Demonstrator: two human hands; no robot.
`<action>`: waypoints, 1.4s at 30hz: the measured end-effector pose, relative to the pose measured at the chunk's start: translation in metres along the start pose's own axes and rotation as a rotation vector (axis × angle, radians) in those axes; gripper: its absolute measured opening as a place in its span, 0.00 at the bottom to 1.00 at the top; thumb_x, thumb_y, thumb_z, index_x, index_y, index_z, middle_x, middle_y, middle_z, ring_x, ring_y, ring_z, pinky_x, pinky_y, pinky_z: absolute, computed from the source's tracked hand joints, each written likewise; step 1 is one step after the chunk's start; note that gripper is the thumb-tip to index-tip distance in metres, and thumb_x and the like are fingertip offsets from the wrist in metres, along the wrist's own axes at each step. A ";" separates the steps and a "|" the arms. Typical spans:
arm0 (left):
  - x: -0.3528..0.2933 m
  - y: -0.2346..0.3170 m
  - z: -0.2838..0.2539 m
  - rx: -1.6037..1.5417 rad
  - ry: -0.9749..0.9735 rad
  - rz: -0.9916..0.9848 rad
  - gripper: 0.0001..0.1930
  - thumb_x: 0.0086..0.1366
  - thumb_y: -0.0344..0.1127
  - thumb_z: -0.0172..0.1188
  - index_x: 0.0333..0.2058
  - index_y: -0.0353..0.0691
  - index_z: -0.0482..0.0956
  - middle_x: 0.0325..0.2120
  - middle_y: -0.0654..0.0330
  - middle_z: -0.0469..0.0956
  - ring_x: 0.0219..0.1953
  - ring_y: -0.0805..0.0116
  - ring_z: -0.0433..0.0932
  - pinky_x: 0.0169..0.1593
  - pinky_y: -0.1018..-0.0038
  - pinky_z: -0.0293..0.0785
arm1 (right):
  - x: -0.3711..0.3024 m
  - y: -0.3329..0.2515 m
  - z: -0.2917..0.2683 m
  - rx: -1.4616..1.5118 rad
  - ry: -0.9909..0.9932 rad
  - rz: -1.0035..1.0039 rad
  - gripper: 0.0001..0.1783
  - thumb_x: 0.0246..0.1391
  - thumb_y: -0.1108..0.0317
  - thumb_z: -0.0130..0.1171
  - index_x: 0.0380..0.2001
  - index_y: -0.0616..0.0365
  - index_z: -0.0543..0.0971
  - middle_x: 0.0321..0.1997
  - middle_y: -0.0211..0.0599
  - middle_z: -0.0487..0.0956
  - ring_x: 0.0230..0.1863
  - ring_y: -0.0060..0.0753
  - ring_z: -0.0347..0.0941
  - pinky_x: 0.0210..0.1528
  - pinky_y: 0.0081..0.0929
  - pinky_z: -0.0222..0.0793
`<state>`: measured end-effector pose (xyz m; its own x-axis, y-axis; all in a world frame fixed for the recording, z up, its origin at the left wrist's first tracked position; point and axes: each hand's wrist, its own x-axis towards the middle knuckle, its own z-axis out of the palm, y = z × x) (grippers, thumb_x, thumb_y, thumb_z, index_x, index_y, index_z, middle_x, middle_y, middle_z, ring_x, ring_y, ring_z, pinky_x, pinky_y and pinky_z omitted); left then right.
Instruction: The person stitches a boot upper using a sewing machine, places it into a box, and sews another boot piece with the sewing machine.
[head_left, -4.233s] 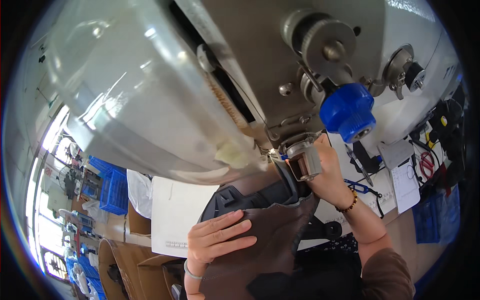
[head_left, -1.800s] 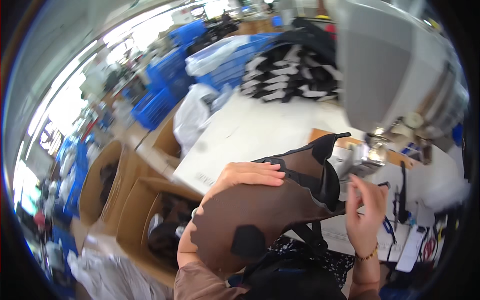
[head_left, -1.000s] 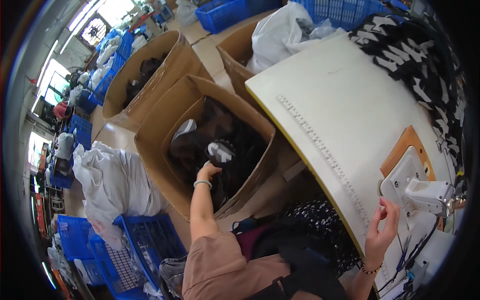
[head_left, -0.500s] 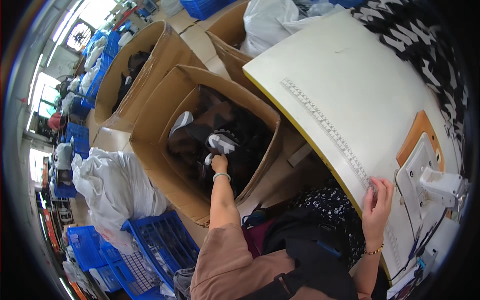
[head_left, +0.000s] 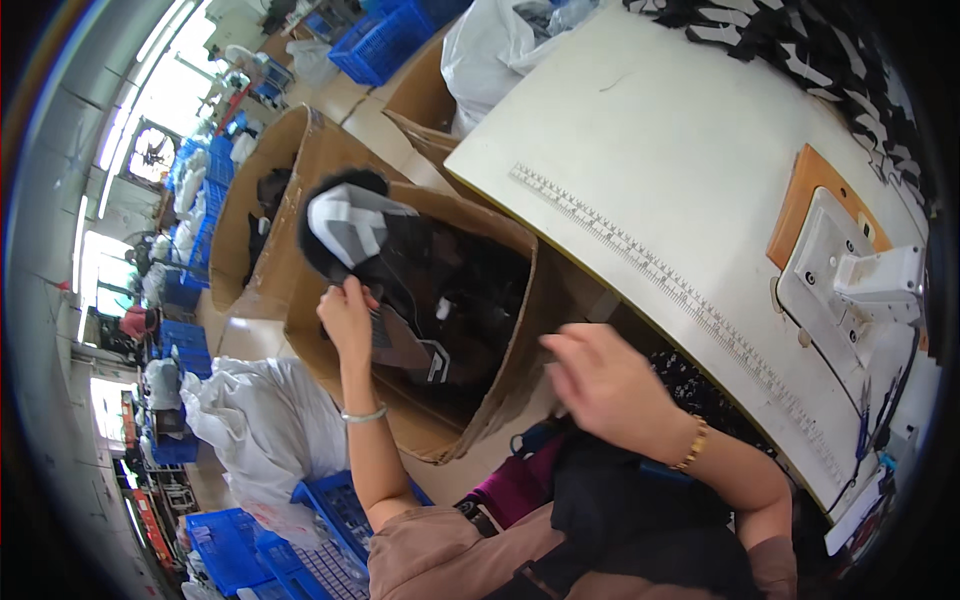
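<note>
Above a cardboard box (head_left: 520,345), my left hand (head_left: 347,318) pinches the edge of a black fabric piece (head_left: 390,250) with a rounded, white-and-grey front; its exact kind cannot be told. The piece is lifted above the box's near-left part and blurred at its edge. More dark fabric pieces (head_left: 480,300) lie in the box, one with a white stripe. My right hand (head_left: 612,388) is in the air between the box and the white table (head_left: 640,160), fingers loosely bent and apart, holding nothing that I can see.
On the table's right side stands a white sewing machine (head_left: 870,280) beside a brown board (head_left: 805,200). A printed ruler (head_left: 660,270) runs along the table edge. Patterned black-and-white fabric (head_left: 790,50) lies at the far right. White sacks (head_left: 260,430) and blue crates (head_left: 230,550) stand at the left.
My left hand has pulled the black fabric piece up and leftward out of the pile. My right hand has left the table edge and moved left, toward the box. The view has shifted.
</note>
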<state>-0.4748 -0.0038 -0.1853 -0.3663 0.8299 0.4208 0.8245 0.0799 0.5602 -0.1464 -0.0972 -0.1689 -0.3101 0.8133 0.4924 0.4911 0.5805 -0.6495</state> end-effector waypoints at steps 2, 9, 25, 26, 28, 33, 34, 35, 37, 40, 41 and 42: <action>0.011 0.057 -0.031 -0.158 0.037 -0.052 0.19 0.59 0.35 0.48 0.16 0.26 0.75 0.10 0.55 0.74 0.16 0.66 0.75 0.27 0.74 0.70 | 0.030 -0.018 0.024 0.136 0.060 -0.095 0.20 0.46 0.71 0.60 0.43 0.64 0.70 0.41 0.45 0.70 0.40 0.44 0.69 0.42 0.32 0.68; -0.032 0.198 -0.071 -0.844 -0.156 -0.068 0.13 0.59 0.31 0.50 0.21 0.26 0.72 0.12 0.54 0.72 0.14 0.68 0.70 0.26 0.74 0.69 | 0.091 -0.034 0.030 -0.289 0.213 -0.091 0.17 0.48 0.60 0.57 0.34 0.62 0.70 0.31 0.39 0.68 0.32 0.36 0.66 0.33 0.27 0.62; -0.073 0.356 -0.078 0.143 -0.465 1.427 0.24 0.44 0.40 0.68 0.42 0.43 0.74 0.48 0.62 0.69 0.56 0.59 0.63 0.58 0.61 0.54 | -0.026 0.017 -0.191 0.355 -0.420 0.113 0.12 0.52 0.63 0.58 0.28 0.60 0.69 0.23 0.34 0.67 0.26 0.28 0.63 0.29 0.24 0.60; -0.075 0.367 -0.074 0.140 -0.486 1.495 0.25 0.42 0.40 0.69 0.41 0.43 0.75 0.44 0.61 0.70 0.51 0.58 0.65 0.55 0.60 0.57 | -0.034 0.018 -0.204 0.367 -0.402 0.109 0.13 0.53 0.62 0.57 0.28 0.60 0.70 0.22 0.33 0.66 0.25 0.27 0.62 0.29 0.24 0.59; -0.078 0.387 -0.066 0.114 -0.538 1.621 0.24 0.40 0.40 0.70 0.38 0.44 0.74 0.36 0.59 0.70 0.41 0.58 0.68 0.46 0.62 0.61 | -0.044 0.018 -0.228 0.318 -0.443 0.160 0.13 0.54 0.60 0.57 0.29 0.60 0.70 0.22 0.32 0.65 0.26 0.25 0.62 0.30 0.23 0.59; -0.084 0.440 -0.045 0.090 -0.649 1.688 0.18 0.44 0.36 0.67 0.34 0.41 0.72 0.32 0.56 0.68 0.39 0.54 0.68 0.44 0.65 0.64 | -0.073 0.000 -0.247 -0.053 -0.262 0.260 0.16 0.52 0.57 0.57 0.30 0.61 0.72 0.30 0.42 0.71 0.31 0.40 0.70 0.35 0.33 0.65; -0.084 0.450 -0.042 0.133 -0.825 1.547 0.16 0.46 0.36 0.66 0.33 0.39 0.72 0.32 0.55 0.68 0.39 0.53 0.69 0.43 0.65 0.65 | -0.076 -0.004 -0.236 -0.168 0.036 0.217 0.18 0.51 0.55 0.58 0.30 0.61 0.72 0.30 0.41 0.70 0.32 0.41 0.69 0.36 0.33 0.65; -0.084 0.459 -0.038 0.180 -1.000 1.398 0.15 0.47 0.35 0.65 0.33 0.38 0.72 0.33 0.54 0.68 0.38 0.52 0.69 0.43 0.64 0.65 | -0.079 -0.007 -0.224 -0.288 0.305 0.196 0.21 0.50 0.53 0.59 0.31 0.62 0.71 0.30 0.41 0.70 0.33 0.42 0.69 0.37 0.32 0.65; -0.087 0.474 -0.030 0.195 -1.003 1.491 0.14 0.50 0.36 0.64 0.30 0.34 0.72 0.33 0.51 0.70 0.36 0.51 0.70 0.41 0.65 0.67 | -0.083 -0.006 -0.202 -0.162 0.278 0.265 0.20 0.50 0.53 0.60 0.30 0.60 0.70 0.29 0.41 0.69 0.33 0.42 0.67 0.37 0.34 0.64; -0.091 0.488 -0.019 0.345 -1.104 1.505 0.14 0.52 0.37 0.62 0.29 0.30 0.73 0.32 0.48 0.69 0.37 0.49 0.72 0.43 0.63 0.68 | -0.082 0.003 -0.179 -0.262 0.450 0.202 0.18 0.50 0.56 0.60 0.28 0.59 0.69 0.28 0.40 0.69 0.32 0.41 0.65 0.36 0.34 0.61; -0.089 0.493 -0.016 0.350 -1.098 1.527 0.14 0.52 0.37 0.62 0.29 0.30 0.73 0.32 0.48 0.69 0.37 0.49 0.72 0.43 0.63 0.68 | -0.083 0.008 -0.177 -0.135 0.450 0.205 0.16 0.50 0.57 0.60 0.27 0.58 0.69 0.27 0.39 0.69 0.31 0.41 0.65 0.36 0.34 0.60; -0.086 0.496 -0.015 0.411 -1.152 1.492 0.15 0.51 0.38 0.63 0.30 0.31 0.74 0.31 0.48 0.69 0.38 0.50 0.71 0.43 0.63 0.68 | -0.084 0.012 -0.179 -0.006 0.449 0.205 0.16 0.51 0.59 0.59 0.25 0.58 0.68 0.27 0.39 0.69 0.31 0.41 0.65 0.37 0.34 0.59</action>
<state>-0.0409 -0.0435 0.0674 0.8988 0.2353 -0.3699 0.2528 -0.9675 -0.0011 0.0308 -0.1656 -0.1144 0.1738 0.8123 0.5567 0.5106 0.4091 -0.7563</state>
